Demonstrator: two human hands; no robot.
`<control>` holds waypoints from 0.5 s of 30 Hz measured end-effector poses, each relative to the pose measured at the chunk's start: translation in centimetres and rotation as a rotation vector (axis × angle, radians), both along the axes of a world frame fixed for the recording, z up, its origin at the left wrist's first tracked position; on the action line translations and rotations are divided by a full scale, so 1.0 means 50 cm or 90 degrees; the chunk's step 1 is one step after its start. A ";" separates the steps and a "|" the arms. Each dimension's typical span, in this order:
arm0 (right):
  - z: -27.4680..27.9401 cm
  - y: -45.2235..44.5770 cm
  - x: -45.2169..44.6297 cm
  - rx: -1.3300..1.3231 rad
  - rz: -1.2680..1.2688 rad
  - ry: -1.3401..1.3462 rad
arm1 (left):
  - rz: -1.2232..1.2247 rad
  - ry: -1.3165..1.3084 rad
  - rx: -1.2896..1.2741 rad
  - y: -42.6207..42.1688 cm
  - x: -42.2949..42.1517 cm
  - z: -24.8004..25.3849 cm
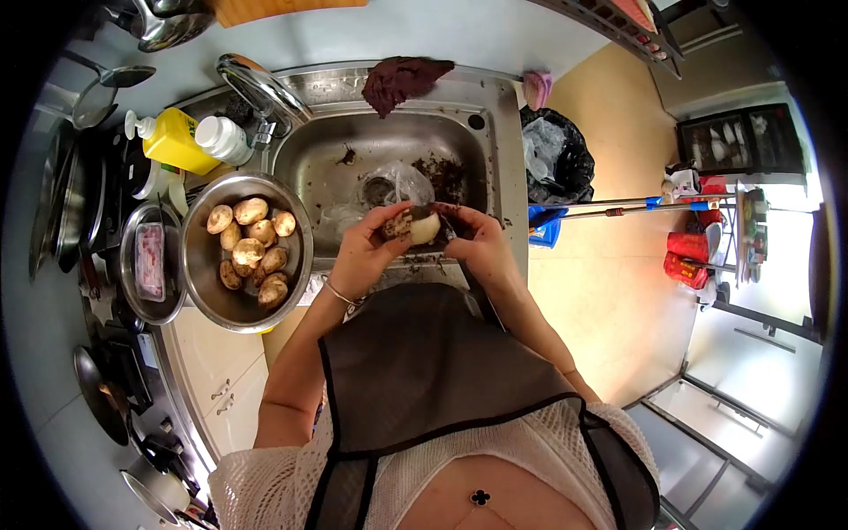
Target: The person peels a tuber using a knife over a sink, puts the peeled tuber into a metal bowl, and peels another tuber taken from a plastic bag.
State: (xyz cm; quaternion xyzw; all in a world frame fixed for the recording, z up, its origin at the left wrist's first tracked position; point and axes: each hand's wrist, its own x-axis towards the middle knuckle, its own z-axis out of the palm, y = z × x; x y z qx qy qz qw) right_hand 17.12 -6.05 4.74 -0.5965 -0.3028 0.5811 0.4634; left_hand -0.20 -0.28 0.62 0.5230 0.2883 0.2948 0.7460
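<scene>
- A person in a dark apron [433, 380] works over a steel sink [322, 146], both bare hands meeting above its near edge.
- The left hand [364, 250], a bracelet [336, 292] at its wrist, pinches a tuber [424, 231] between thumb and curled fingers.
- The right hand [481, 250] closes in from the other side, fingers bent against the tuber and around a dark, slim tool [449, 228], mostly hidden by the grip.
- The tuber shows pale flesh on one side and rough brown skin on the other.
- Dark scraps [440, 175] litter the basin beyond the hands, beside a clear plastic bag [411, 184].
- To the left, a round steel bowl [200, 272] holds a pile of tan tubers [248, 252]; beside it, an oval dish [169, 306] carries a tray of pink meat [150, 258].
- A yellow bottle [180, 141] and a white jar [224, 140] stand near the faucet [269, 88].
- A maroon cloth [402, 84] drapes over the sink's far rim.
- At right, a black-lined bin [576, 168] sits near a blue dustpan [545, 235] on the floor.
</scene>
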 end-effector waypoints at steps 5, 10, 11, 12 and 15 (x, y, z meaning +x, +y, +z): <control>-0.031 -0.013 -0.035 0.141 0.051 -0.155 | 0.087 0.141 0.182 -0.005 0.009 -0.003; -0.049 -0.018 -0.046 0.125 0.077 -0.217 | 0.091 0.246 0.345 -0.001 0.006 0.025; -0.050 -0.019 -0.050 0.114 0.071 -0.204 | 0.093 0.239 0.371 0.000 0.005 0.022; -0.049 -0.020 -0.052 0.114 0.072 -0.203 | 0.094 0.240 0.370 0.002 0.004 0.024; -0.032 -0.017 -0.045 0.131 -0.009 -0.152 | 0.072 0.252 0.377 0.002 0.000 0.021</control>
